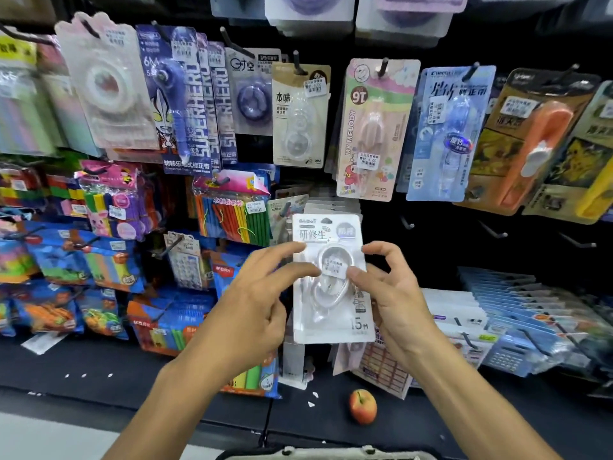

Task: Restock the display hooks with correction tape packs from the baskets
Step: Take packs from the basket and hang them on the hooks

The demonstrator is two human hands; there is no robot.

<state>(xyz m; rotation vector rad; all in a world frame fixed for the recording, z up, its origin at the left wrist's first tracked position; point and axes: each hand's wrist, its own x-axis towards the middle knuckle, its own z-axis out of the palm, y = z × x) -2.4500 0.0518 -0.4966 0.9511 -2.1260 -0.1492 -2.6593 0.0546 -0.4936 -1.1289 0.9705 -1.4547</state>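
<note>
Correction tape pack is hanging upright before the display, both hands pinching it: left hand and right hand gripping opposite edges. Bare hook is waiting nearby; misaligning the hang-hole risks dropping it

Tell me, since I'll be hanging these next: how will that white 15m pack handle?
Probably light and fairly stiff: the white pack stays flat, pinched between left hand and right hand. Its glossy blister may be slippery.
</note>
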